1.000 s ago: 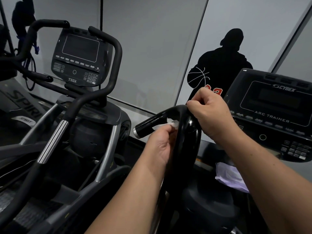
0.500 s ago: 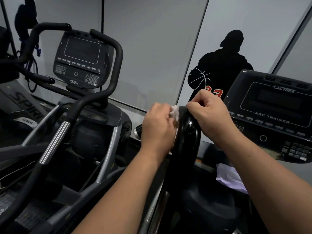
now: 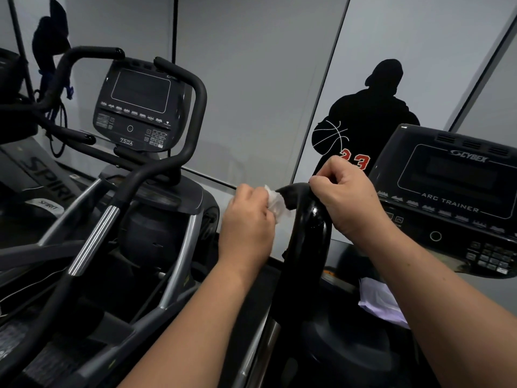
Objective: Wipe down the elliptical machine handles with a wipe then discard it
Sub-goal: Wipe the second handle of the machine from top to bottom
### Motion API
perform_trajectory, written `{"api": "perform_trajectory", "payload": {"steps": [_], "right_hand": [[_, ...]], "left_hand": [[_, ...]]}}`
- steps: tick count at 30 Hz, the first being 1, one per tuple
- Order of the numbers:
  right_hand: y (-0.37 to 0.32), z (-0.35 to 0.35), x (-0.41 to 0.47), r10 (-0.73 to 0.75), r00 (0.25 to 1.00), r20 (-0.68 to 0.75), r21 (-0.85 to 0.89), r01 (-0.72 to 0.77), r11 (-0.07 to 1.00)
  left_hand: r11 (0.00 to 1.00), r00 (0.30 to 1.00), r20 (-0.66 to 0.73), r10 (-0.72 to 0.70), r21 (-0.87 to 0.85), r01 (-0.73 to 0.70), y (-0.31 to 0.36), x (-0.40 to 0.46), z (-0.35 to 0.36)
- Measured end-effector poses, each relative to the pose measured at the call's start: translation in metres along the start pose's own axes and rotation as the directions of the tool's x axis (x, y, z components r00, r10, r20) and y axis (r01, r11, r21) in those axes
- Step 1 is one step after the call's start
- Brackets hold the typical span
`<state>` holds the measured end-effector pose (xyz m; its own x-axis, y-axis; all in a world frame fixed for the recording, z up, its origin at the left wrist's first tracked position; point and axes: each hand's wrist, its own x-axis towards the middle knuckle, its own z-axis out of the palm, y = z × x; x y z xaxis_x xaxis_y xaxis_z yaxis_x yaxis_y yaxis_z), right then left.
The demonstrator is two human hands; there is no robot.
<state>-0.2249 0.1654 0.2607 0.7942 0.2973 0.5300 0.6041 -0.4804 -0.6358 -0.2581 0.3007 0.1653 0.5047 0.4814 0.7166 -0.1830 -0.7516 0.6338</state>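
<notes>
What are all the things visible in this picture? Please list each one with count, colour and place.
handle: one, glossy black, centre, curved.
wipe: one, white, against the handle's left side.
Cybex console: one, black, right.
750A console: one, black, upper left, on the neighbouring machine.
crumpled white sheet: one, low right, below the Cybex console.
player silhouette: one, black, on the wall.
left hand: holds the wipe.
right hand: grips the handle's top.
</notes>
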Motion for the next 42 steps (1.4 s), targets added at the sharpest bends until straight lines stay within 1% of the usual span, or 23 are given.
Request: {"api": "perform_trajectory", "payload": {"steps": [4,5,8,10,14,15,18,20,22,24,25,27,28,29,30,32,33,34,36,37,38,41,42], "right_hand": [[0.001,0.001,0.001,-0.005,1.000,-0.020,-0.004,0.004,1.000],[0.001,0.000,0.001,-0.005,1.000,-0.016,-0.006,0.004,1.000],[0.000,-0.001,0.000,-0.008,1.000,0.003,-0.005,0.008,1.000],[0.000,-0.001,0.000,-0.012,1.000,0.003,-0.006,0.012,1.000],[0.001,0.000,0.001,-0.016,1.000,-0.012,-0.001,0.016,1.000],[0.001,0.000,0.001,-0.015,1.000,-0.005,0.000,0.015,1.000],[0.000,-0.001,0.001,-0.016,1.000,0.007,0.000,0.016,1.000],[0.000,-0.001,0.001,-0.020,1.000,0.001,0.003,0.020,1.000],[0.000,0.000,0.001,-0.025,1.000,-0.002,0.001,0.025,1.000],[0.000,0.000,0.000,-0.023,1.000,-0.002,0.009,0.023,1.000],[0.000,0.000,0.000,-0.019,1.000,-0.002,0.014,0.019,1.000],[0.000,0.001,0.000,-0.015,1.000,-0.006,0.014,0.015,1.000],[0.000,0.001,0.000,-0.015,1.000,-0.008,0.015,0.015,1.000],[0.001,0.000,0.000,-0.014,1.000,-0.008,0.019,0.014,1.000],[0.002,0.000,0.000,-0.014,1.000,-0.007,0.023,0.014,1.000],[0.002,0.000,0.001,-0.018,1.000,0.002,0.027,0.018,0.999],[0.002,0.000,0.001,-0.020,1.000,0.003,0.028,0.019,0.999],[0.003,0.000,0.001,-0.019,1.000,-0.002,0.029,0.019,0.999],[0.003,0.001,0.001,-0.019,1.000,-0.011,0.024,0.019,1.000],[0.002,0.001,0.000,-0.018,1.000,-0.011,0.021,0.018,1.000],[0.002,0.001,0.000,-0.017,1.000,-0.011,0.023,0.017,1.000],[0.002,0.001,0.001,-0.023,1.000,-0.013,0.035,0.023,0.999],[0.002,0.001,0.001,-0.024,1.000,-0.012,0.036,0.025,0.999]], "left_hand": [[0.988,0.996,0.085,0.037,-0.153,-0.024,0.028,0.001,0.004],[0.989,0.996,0.089,0.031,-0.150,-0.018,0.025,0.000,0.003],[1.000,0.998,0.064,0.002,-0.026,0.000,0.000,-0.003,0.004],[1.000,0.999,0.048,0.007,-0.020,-0.006,0.003,-0.001,0.005],[0.971,0.997,0.077,-0.017,-0.236,0.035,0.025,0.009,0.004],[0.967,0.996,0.084,-0.017,-0.254,0.038,0.022,0.010,0.003],[0.979,0.995,0.094,-0.040,-0.193,0.058,0.008,0.015,0.001],[0.985,0.996,0.082,-0.029,-0.169,0.043,0.017,0.021,0.001],[0.957,0.994,0.103,-0.030,-0.285,0.058,0.030,0.028,-0.001],[0.912,0.984,0.168,-0.060,-0.392,0.122,0.030,0.033,-0.002],[0.924,0.978,0.195,-0.072,-0.357,0.139,0.024,0.037,-0.001],[0.975,0.957,0.262,-0.123,-0.150,0.167,0.013,0.048,-0.004],[0.974,0.944,0.288,-0.159,-0.109,0.197,0.012,0.053,-0.005],[0.958,0.927,0.336,-0.168,-0.164,0.234,0.017,0.057,-0.007],[0.913,0.906,0.397,-0.149,-0.298,0.280,0.026,0.058,-0.010],[0.781,0.874,0.474,-0.103,-0.506,0.366,0.041,0.058,-0.016],[0.783,0.873,0.482,-0.079,-0.512,0.354,0.042,0.059,-0.015],[0.823,0.867,0.490,-0.089,-0.455,0.341,0.039,0.062,-0.012],[0.945,0.867,0.474,-0.151,-0.188,0.267,0.026,0.072,-0.008],[0.962,0.861,0.472,-0.186,-0.090,0.257,0.022,0.077,-0.007],[0.959,0.850,0.489,-0.197,-0.084,0.270,0.022,0.079,-0.007],[0.902,0.832,0.546,-0.097,-0.306,0.305,0.044,0.082,-0.011],[0.890,0.826,0.560,-0.068,-0.339,0.304,0.048,0.083,-0.010]]}}
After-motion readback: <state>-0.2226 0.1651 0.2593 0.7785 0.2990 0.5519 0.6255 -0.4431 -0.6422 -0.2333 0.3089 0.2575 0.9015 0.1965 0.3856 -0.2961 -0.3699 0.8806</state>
